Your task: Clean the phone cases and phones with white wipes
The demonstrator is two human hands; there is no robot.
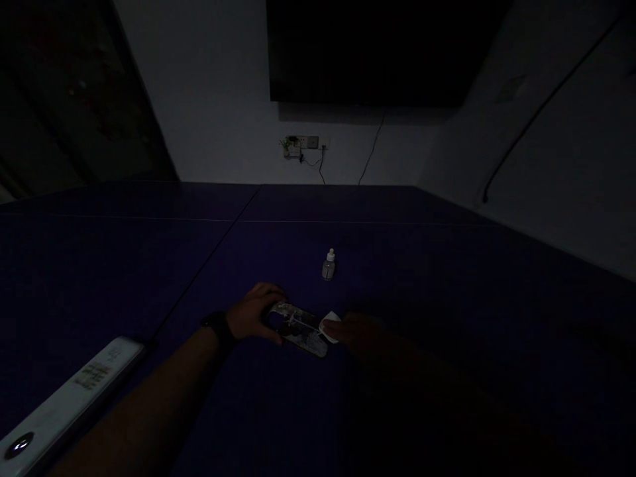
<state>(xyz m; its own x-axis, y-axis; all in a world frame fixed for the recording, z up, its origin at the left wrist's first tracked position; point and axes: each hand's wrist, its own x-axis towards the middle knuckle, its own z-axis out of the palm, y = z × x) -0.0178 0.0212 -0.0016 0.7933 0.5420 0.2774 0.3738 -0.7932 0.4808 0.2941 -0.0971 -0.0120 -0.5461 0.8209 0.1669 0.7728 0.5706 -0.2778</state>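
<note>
A patterned phone case [304,333] lies in front of me, with a cutout at its left end. My left hand [256,313], with a dark band on the wrist, grips that end between thumb and fingers. My right hand [355,331] pinches a small white wipe [330,324] against the right end of the case; most of this hand is in deep shadow. Just beyond the case a small clear bottle [328,267] with a white dropper top stands upright.
A long white box-like object [74,401] lies at the lower left. The dark purple surface [278,245] reaches to the wall, where there are sockets [311,142], cables and a small plant [285,146]. Above hangs a large dark screen [382,53]. The room is dim.
</note>
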